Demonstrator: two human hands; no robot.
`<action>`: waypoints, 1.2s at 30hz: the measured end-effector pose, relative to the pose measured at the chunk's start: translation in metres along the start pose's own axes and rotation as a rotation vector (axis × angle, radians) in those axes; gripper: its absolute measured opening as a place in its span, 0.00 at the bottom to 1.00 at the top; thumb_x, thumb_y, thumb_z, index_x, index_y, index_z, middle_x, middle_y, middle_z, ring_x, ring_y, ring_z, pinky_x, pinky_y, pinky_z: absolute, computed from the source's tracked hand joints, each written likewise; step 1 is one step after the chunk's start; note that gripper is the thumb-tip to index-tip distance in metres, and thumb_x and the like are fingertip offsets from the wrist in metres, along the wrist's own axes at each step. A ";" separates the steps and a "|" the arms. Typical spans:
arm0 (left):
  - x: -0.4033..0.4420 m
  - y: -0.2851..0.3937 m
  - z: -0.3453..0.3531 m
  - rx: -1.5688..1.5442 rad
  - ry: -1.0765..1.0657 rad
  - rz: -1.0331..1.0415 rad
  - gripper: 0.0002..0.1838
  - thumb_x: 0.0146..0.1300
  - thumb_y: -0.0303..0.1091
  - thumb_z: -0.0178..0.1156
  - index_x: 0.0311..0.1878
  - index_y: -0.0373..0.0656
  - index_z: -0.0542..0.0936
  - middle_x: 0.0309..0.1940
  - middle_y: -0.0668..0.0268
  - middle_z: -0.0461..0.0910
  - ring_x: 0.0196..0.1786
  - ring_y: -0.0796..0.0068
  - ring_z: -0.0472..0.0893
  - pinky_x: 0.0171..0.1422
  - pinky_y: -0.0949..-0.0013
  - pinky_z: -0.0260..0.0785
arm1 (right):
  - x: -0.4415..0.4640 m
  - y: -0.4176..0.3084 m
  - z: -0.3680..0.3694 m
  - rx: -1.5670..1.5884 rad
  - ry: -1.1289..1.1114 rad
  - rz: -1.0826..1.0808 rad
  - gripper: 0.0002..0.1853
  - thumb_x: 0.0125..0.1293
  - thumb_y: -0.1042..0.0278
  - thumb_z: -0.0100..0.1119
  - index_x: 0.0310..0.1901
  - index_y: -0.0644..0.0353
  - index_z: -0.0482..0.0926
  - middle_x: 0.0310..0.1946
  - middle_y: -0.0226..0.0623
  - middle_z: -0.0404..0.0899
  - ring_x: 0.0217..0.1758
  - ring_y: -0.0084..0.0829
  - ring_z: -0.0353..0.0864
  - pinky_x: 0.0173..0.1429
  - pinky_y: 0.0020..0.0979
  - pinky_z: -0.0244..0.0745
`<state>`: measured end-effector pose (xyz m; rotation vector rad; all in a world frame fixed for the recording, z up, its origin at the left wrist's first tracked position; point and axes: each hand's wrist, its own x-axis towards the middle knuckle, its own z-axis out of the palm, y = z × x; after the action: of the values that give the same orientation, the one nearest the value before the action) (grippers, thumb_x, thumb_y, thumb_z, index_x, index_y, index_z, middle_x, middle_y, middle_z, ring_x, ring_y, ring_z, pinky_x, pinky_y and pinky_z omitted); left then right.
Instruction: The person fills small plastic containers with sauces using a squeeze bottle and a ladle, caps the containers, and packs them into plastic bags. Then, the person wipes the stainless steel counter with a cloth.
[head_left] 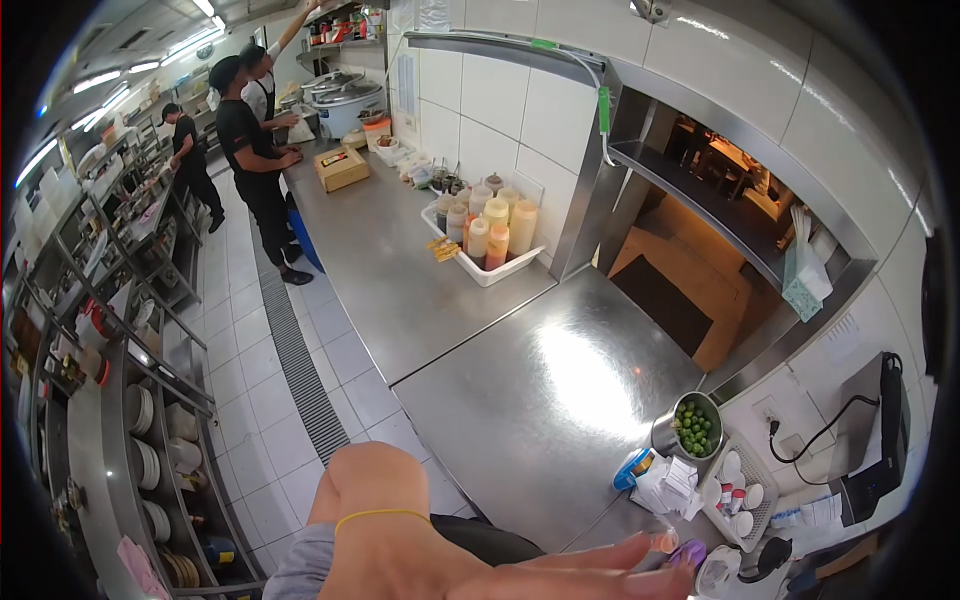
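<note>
My left hand point(530, 578) reaches across the bottom edge from the left, very close to the camera, a thin yellow band round the arm. Its visible fingers are stretched out to the right, with nothing seen in them; part of the hand is cut off by the frame. Beyond the fingertips, a purple item point(688, 553) and a pale round container point(718, 572) lie on the counter. Farther up stand white folded papers point(668, 487) and a metal pot of small green fruits point(697, 428). My right hand is out of view.
A steel counter point(470, 400) runs away from me, bearing a white tray point(487, 272) of squeeze bottles and a wooden box point(341, 168). Several people in dark clothes stand at the back left. A shelf point(120, 400) with plates lines the left side. A basket point(762, 500) holds small containers.
</note>
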<state>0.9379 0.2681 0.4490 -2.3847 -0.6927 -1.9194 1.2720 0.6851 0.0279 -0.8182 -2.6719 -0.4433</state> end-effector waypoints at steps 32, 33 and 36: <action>-0.012 0.034 -0.008 -0.334 0.065 -0.073 0.38 0.81 0.55 0.16 0.83 0.40 0.30 0.57 0.46 0.83 0.81 0.39 0.53 0.79 0.24 0.40 | -0.007 0.007 0.016 -0.013 0.007 -0.030 0.29 0.68 0.72 0.46 0.69 0.75 0.67 0.67 0.63 0.67 0.73 0.68 0.60 0.79 0.59 0.54; -0.010 0.035 -0.009 -0.357 0.063 -0.077 0.37 0.81 0.53 0.17 0.83 0.40 0.31 0.57 0.46 0.83 0.81 0.39 0.53 0.78 0.23 0.39 | -0.007 0.010 0.018 -0.076 -0.025 -0.066 0.28 0.68 0.73 0.46 0.69 0.75 0.68 0.67 0.63 0.68 0.73 0.68 0.60 0.79 0.60 0.54; -0.004 0.041 -0.012 -0.382 0.050 -0.114 0.37 0.81 0.52 0.20 0.83 0.40 0.30 0.58 0.45 0.83 0.82 0.44 0.55 0.77 0.21 0.38 | -0.002 -0.003 0.005 0.102 0.085 0.053 0.28 0.68 0.73 0.46 0.69 0.75 0.68 0.67 0.61 0.68 0.74 0.68 0.60 0.79 0.60 0.54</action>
<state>0.9401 0.2268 0.4589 -2.5380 -0.5077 -2.3364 1.2707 0.6837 0.0217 -0.8188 -2.5656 -0.3190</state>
